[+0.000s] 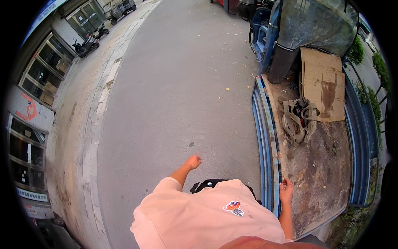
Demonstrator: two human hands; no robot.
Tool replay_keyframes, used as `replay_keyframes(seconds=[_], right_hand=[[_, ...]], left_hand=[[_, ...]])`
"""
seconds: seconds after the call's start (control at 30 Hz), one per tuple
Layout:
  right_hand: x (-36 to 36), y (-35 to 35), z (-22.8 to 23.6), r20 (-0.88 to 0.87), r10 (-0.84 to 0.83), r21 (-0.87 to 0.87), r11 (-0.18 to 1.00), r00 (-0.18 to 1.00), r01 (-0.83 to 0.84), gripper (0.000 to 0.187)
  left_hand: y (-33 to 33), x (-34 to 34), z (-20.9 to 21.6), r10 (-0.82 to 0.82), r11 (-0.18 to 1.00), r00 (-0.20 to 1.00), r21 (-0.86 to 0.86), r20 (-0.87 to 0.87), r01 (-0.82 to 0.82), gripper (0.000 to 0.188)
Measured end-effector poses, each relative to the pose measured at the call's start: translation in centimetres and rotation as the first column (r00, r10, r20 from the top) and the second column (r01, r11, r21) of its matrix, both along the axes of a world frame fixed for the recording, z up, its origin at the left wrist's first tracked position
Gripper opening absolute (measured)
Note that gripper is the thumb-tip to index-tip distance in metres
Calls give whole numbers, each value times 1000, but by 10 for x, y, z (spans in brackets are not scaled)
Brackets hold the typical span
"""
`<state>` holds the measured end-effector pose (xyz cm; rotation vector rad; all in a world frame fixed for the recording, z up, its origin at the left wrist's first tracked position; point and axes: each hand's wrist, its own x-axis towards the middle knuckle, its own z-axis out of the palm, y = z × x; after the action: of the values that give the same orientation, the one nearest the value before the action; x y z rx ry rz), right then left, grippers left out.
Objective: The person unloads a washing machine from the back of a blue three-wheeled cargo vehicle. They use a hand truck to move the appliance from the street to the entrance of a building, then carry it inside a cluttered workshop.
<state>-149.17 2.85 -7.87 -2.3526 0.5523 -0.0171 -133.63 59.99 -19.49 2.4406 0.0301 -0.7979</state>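
My left hand point(194, 161) is out in front of me over the grey road, its fingers curled into a loose fist with nothing seen in it. At my right side, my right hand point(286, 190) hangs with half-bent fingers and holds nothing I can see. It appears over the near edge of a blue three-wheeled cargo cart's rusty bed point(319, 182), close to the blue side panel point(265, 145); whether it touches the panel I cannot tell. Farther up the bed lie a bundle of grey-beige straps point(299, 118) and a flattened cardboard sheet point(325, 89).
A clear plastic cover point(315, 25) hangs over the cart's front, by a dark post point(282, 62). Along the left, a pale stone kerb point(97, 120) borders the road. Beyond it are glass shopfronts point(41, 74) and a parked scooter point(86, 45). Green plants grow past the cart.
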Motion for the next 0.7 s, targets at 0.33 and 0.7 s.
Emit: replay_keyframes(seconds=[0.33,0.7], right_hand=[[335,-29,-27,17,469,-333,836,883,-437,56],[495,-106,-113,-449,370,-319,784,813,-533,84]], left_hand=[[36,-89,2,605,795,769,111,-207,-596,31],[-160,77,74,508,850,860,-129,-52,-510,34]])
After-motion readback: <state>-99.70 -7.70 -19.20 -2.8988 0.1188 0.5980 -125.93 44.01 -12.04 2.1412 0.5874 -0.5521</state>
